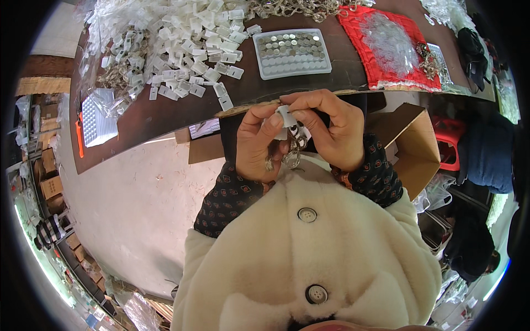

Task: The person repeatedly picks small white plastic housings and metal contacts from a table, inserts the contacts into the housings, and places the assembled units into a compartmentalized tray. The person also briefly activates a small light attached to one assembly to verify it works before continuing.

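Head view: left hand (258, 144), right hand (338, 132) curling by the table's near edge (243, 108).
Your fingertips are pinching a white piece (286, 117) between them.

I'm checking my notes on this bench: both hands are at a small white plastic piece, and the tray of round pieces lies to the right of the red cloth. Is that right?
Not quite: the tray of round pieces lies to the left of the red cloth, as the head view shows. Both hands, left hand and right hand, are indeed at a small white plastic piece.
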`<action>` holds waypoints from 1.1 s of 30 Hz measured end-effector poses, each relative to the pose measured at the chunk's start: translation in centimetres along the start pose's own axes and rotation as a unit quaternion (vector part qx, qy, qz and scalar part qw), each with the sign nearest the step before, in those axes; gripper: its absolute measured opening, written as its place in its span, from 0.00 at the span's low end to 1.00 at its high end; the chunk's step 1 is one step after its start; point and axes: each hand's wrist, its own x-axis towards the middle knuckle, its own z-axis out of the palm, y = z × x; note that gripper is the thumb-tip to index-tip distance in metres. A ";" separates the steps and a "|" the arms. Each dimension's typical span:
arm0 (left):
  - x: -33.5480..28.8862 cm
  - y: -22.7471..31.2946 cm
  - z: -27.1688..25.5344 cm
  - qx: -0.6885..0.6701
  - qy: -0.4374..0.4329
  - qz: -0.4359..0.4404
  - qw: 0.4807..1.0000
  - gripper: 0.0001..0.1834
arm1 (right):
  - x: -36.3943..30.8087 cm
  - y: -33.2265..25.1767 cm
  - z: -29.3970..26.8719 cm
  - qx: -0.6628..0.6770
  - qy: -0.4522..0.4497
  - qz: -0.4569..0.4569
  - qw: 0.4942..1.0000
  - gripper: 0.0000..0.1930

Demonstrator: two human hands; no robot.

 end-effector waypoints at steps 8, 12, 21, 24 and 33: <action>-0.2 0.0 -0.1 0.024 -0.015 0.039 0.999 0.09 | 0.1 -0.1 0.6 0.001 0.034 -0.037 0.999 0.05; -0.3 0.2 -0.4 0.025 0.006 0.034 0.999 0.07 | 0.1 0.0 0.5 -0.006 0.007 -0.048 0.999 0.06; -0.7 0.7 -0.5 0.029 0.009 0.019 0.999 0.09 | 0.5 -0.1 1.0 0.052 0.039 -0.089 0.994 0.05; -0.9 0.9 -0.3 0.021 -0.010 0.032 0.999 0.09 | 0.3 -0.2 0.2 0.233 0.041 -0.012 0.972 0.07; -1.2 1.3 -0.1 0.036 -0.027 0.036 0.998 0.09 | 0.4 -1.1 -0.4 -0.078 -0.055 -0.177 0.980 0.23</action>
